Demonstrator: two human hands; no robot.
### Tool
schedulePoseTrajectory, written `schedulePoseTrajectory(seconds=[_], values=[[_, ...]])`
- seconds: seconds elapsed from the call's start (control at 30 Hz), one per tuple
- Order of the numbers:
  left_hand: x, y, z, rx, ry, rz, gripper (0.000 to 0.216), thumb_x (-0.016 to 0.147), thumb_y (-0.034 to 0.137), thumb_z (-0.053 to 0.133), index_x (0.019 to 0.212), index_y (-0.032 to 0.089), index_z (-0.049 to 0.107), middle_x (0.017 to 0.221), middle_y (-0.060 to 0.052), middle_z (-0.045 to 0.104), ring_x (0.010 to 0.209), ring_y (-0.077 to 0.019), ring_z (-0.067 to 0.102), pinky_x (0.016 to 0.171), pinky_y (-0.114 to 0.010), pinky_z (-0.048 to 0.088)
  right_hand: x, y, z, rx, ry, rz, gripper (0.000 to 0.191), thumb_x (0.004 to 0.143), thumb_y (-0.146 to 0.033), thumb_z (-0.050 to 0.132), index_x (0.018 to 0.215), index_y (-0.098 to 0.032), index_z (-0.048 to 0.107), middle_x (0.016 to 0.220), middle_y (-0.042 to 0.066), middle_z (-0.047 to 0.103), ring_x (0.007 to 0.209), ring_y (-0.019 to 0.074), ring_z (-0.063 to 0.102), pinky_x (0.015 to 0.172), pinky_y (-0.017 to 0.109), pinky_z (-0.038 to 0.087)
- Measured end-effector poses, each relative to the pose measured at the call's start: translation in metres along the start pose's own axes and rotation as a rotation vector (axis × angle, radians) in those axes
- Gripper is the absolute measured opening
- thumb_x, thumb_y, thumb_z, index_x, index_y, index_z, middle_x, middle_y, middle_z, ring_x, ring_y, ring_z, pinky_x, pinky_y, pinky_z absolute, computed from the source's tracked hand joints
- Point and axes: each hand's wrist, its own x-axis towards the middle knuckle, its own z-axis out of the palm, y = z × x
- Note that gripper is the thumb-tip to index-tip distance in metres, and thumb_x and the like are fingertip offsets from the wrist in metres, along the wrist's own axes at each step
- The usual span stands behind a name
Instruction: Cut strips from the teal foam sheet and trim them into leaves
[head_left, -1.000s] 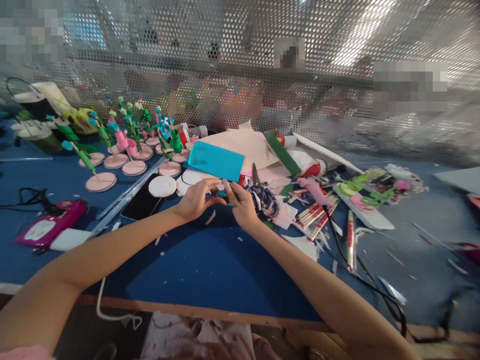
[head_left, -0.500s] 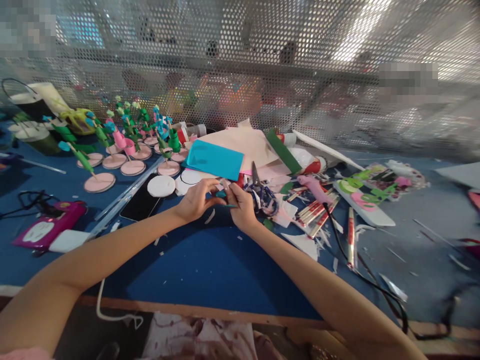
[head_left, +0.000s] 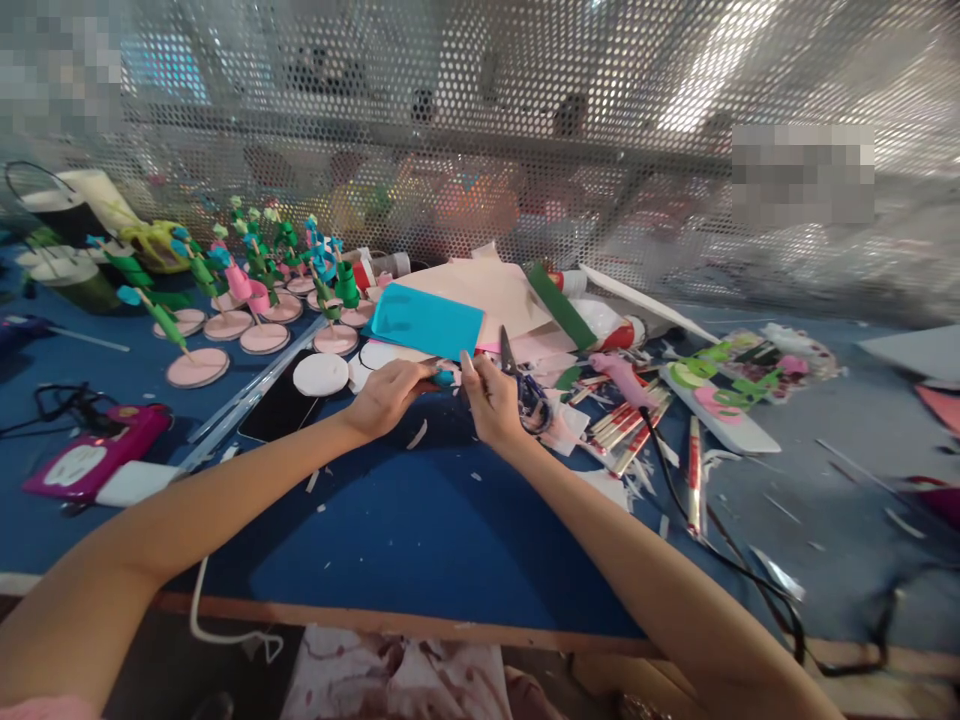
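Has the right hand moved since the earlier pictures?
Yes. Judged against the blue paper sheet, the right hand has shifted slightly to the right, toward the scissors and away from the left hand.

Turquoise on the roll (head_left: 445,378), and there's turquoise again on the sheet (head_left: 429,320)! Pale peach for the paper (head_left: 480,287), dark green for the strip (head_left: 561,307), pink for the glue gun (head_left: 621,377), navy for the scissor handles (head_left: 526,390). Deep blue table (head_left: 420,530), pale pink discs (head_left: 196,369), magenta box (head_left: 139,430) with a white patch, and silvery mesh (head_left: 510,90), dotted all over!
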Motion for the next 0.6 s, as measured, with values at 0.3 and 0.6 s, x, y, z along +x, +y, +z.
schedulePoseTrajectory(seconds=[0.3, 0.6], values=[[0.008, 0.012, 0.000, 0.033, -0.124, -0.068, 0.025, 0.087, 0.017, 0.049, 0.111, 0.012, 0.054, 0.099, -0.011, 0.070, 0.091, -0.0164, 0.067, 0.077, -0.027, 0.056, 0.003, 0.003, -0.005, -0.355, -0.043, -0.351, 0.025, 0.094, -0.027, 0.037, 0.070, -0.021, 0.043, 0.063, 0.003, 0.052, 0.063, 0.0162, 0.046, 0.057, 0.027, 0.036], [0.010, 0.018, -0.002, 0.032, -0.131, -0.137, 0.026, 0.087, 0.018, 0.049, 0.113, 0.012, 0.051, 0.094, -0.010, 0.071, 0.082, -0.0156, 0.069, 0.071, -0.026, 0.057, 0.002, 0.006, -0.004, -0.291, -0.022, -0.388, 0.023, 0.093, -0.023, 0.040, 0.070, -0.021, 0.042, 0.061, 0.002, 0.050, 0.061, 0.0163, 0.045, 0.055, 0.027, 0.036]])
